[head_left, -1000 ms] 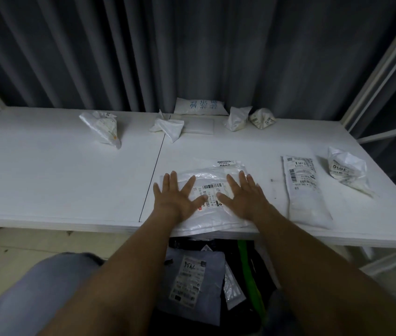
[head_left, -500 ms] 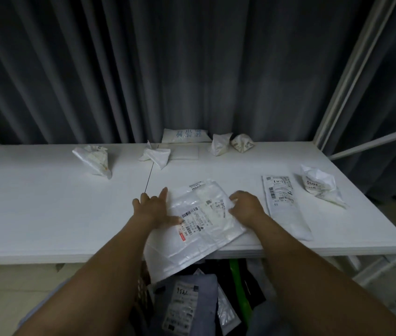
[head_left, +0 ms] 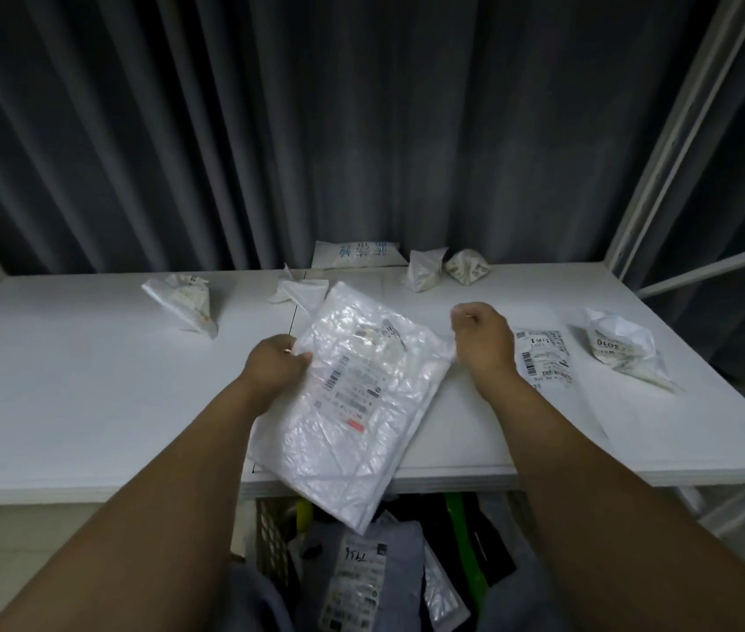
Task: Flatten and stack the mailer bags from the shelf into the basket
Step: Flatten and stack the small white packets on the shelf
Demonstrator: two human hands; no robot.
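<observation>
My left hand [head_left: 277, 362] grips the left edge of a flattened white mailer bag [head_left: 361, 412] with a barcode label. The bag is lifted and tilted, its lower end hanging past the front edge of the white shelf [head_left: 65, 394] above the basket [head_left: 270, 533]. My right hand [head_left: 482, 342] is curled at the bag's right corner, which reaches in under it. Inside the basket lies a grey mailer [head_left: 361, 577] with a label, beside black and green bags.
Crumpled white bags lie on the shelf at the left [head_left: 183, 298], the middle back [head_left: 297, 289], the back [head_left: 425, 269] and the right [head_left: 621, 348]. A flat labelled bag [head_left: 544, 358] lies beside my right hand. A white upright post [head_left: 662, 130] stands at the right; dark curtains hang behind.
Both hands went from pressing flat on the bag to gripping its sides. The bag has left the shelf surface, turned, and its lower end now hangs over the basket.
</observation>
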